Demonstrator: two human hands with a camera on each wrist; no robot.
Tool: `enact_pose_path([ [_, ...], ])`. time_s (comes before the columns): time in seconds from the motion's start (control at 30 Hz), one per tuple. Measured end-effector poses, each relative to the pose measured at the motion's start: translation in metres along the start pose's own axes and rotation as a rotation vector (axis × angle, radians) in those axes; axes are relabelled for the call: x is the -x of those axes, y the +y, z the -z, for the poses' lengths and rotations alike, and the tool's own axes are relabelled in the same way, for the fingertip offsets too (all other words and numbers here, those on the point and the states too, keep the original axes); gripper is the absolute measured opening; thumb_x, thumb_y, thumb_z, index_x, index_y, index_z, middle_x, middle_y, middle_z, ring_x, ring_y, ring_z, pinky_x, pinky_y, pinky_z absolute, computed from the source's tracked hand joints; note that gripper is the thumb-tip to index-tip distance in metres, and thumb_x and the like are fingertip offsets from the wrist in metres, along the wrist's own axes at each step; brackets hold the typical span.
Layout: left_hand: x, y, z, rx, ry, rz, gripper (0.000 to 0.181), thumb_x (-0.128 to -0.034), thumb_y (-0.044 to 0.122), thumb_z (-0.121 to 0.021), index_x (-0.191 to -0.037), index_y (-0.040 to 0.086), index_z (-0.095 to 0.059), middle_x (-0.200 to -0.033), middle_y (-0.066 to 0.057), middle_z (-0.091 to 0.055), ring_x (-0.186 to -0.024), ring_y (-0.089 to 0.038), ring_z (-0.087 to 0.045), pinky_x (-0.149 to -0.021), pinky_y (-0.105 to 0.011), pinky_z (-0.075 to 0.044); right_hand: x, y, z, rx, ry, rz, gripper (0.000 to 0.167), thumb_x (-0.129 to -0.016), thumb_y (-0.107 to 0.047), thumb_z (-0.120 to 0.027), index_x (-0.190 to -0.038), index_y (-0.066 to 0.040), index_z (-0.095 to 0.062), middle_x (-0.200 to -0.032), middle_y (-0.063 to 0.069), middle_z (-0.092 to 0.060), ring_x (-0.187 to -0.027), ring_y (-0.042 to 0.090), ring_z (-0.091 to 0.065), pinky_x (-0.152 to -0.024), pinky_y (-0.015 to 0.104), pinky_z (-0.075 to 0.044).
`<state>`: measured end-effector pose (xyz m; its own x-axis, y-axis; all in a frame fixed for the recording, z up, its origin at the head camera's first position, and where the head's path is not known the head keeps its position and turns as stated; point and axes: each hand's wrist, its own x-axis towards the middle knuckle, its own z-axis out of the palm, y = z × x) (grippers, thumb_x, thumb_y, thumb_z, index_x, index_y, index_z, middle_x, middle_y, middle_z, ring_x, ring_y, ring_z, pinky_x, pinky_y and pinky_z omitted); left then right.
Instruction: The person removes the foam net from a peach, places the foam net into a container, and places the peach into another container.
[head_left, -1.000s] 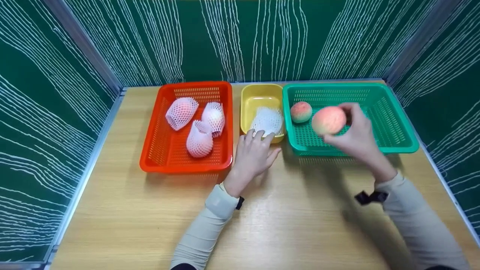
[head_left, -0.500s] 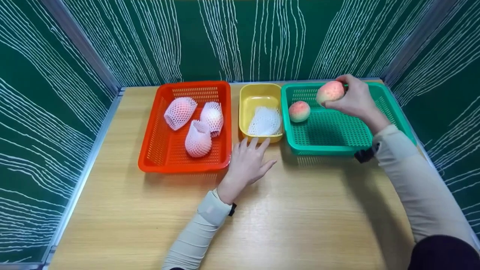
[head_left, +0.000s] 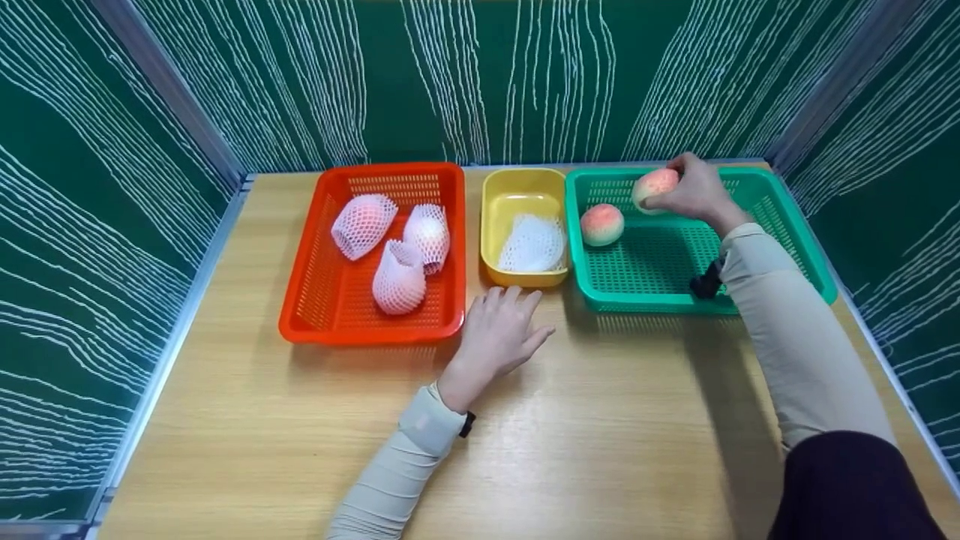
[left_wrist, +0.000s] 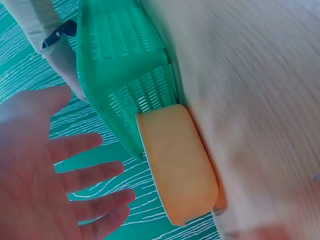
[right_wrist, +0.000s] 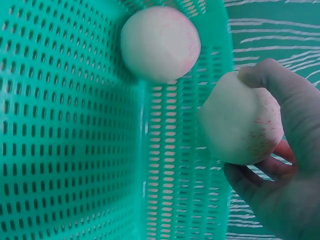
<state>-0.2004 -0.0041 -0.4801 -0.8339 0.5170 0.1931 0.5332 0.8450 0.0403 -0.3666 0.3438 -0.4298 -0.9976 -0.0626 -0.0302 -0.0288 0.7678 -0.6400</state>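
My right hand (head_left: 699, 189) grips a peach (head_left: 655, 189) over the back part of the green basket (head_left: 712, 300); in the right wrist view the thumb and fingers curl round this peach (right_wrist: 240, 120). A second peach (head_left: 602, 225) lies in the basket's left end. My left hand (head_left: 498, 334) holds nothing, its fingers spread just in front of the yellow bin (head_left: 525, 280). White foam netting (head_left: 532, 244) lies in that bin. In the left wrist view the open left hand (left_wrist: 65, 170) is beside the bin's outer wall (left_wrist: 177, 160).
On the left stands a red basket (head_left: 375, 335) with three netted fruits (head_left: 364, 225) inside. The yellow bin sits between the two baskets. Green panels with white lines (head_left: 525, 82) rise behind and at both sides of the wooden table (head_left: 585, 450).
My right hand has carried the peach toward the back of the green basket, then slightly lower. My left hand has drawn back from the yellow bin's front edge.
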Motion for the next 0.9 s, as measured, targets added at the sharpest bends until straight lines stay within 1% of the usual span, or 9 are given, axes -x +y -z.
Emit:
enact_pose_path([
  [0.17, 0.000, 0.002, -0.002, 0.016, -0.017, -0.011, 0.055, -0.0927, 0.059, -0.050, -0.129, 0.019, -0.056, -0.115, -0.006, -0.059, -0.101, -0.028, -0.053, -0.085, -0.045, -0.047, -0.007, 0.010, -0.006, 0.029, -0.032, -0.014, 0.079, -0.079, -0.038, -0.078, -0.129, 0.007, -0.037, -0.120, 0.026, -0.047, -0.101, 0.037, -0.049, -0.080, 0.051, -0.042],
  [0.23, 0.000, 0.002, -0.003, 0.009, -0.017, -0.019, 0.053, -0.0930, 0.058, -0.050, -0.127, 0.019, -0.057, -0.114, -0.006, -0.060, -0.100, -0.028, -0.054, -0.085, -0.044, -0.047, -0.011, 0.014, -0.009, 0.044, -0.047, -0.017, 0.078, -0.079, -0.038, -0.078, -0.128, 0.007, -0.037, -0.118, 0.026, -0.047, -0.099, 0.037, -0.049, -0.080, 0.051, -0.042],
  [0.4, 0.001, 0.003, -0.006, -0.024, 0.017, -0.047, 0.047, -0.0934, 0.055, -0.052, -0.121, 0.019, -0.062, -0.107, -0.005, -0.062, -0.095, -0.026, -0.056, -0.078, -0.041, -0.048, -0.018, 0.018, -0.015, 0.073, -0.106, -0.034, 0.079, -0.080, -0.040, -0.077, -0.128, 0.007, -0.037, -0.117, 0.027, -0.048, -0.098, 0.038, -0.050, -0.078, 0.052, -0.043],
  [0.53, 0.002, 0.003, -0.010, -0.014, 0.029, -0.059, 0.045, -0.0943, 0.054, -0.052, -0.119, 0.019, -0.065, -0.105, -0.004, -0.063, -0.093, -0.026, -0.057, -0.077, -0.040, -0.047, -0.020, 0.018, -0.019, 0.092, -0.140, -0.037, 0.078, -0.080, -0.040, -0.077, -0.128, 0.006, -0.038, -0.116, 0.026, -0.048, -0.096, 0.037, -0.050, -0.076, 0.050, -0.043],
  [0.67, 0.003, 0.003, -0.010, -0.002, 0.031, -0.059, 0.044, -0.0949, 0.053, -0.051, -0.117, 0.018, -0.067, -0.103, -0.004, -0.064, -0.092, -0.026, -0.057, -0.077, -0.040, -0.047, -0.020, 0.020, -0.021, 0.099, -0.163, -0.045, 0.080, -0.081, -0.041, -0.076, -0.131, 0.006, -0.037, -0.117, 0.026, -0.048, -0.097, 0.037, -0.050, -0.076, 0.050, -0.043],
  [0.9, 0.003, 0.004, -0.012, 0.008, 0.010, -0.063, 0.042, -0.0956, 0.052, -0.051, -0.112, 0.017, -0.068, -0.100, -0.005, -0.066, -0.089, -0.026, -0.058, -0.076, -0.039, -0.047, -0.020, 0.024, -0.025, 0.109, -0.182, -0.057, 0.080, -0.080, -0.042, -0.077, -0.130, 0.006, -0.037, -0.116, 0.026, -0.048, -0.096, 0.037, -0.050, -0.075, 0.050, -0.043],
])
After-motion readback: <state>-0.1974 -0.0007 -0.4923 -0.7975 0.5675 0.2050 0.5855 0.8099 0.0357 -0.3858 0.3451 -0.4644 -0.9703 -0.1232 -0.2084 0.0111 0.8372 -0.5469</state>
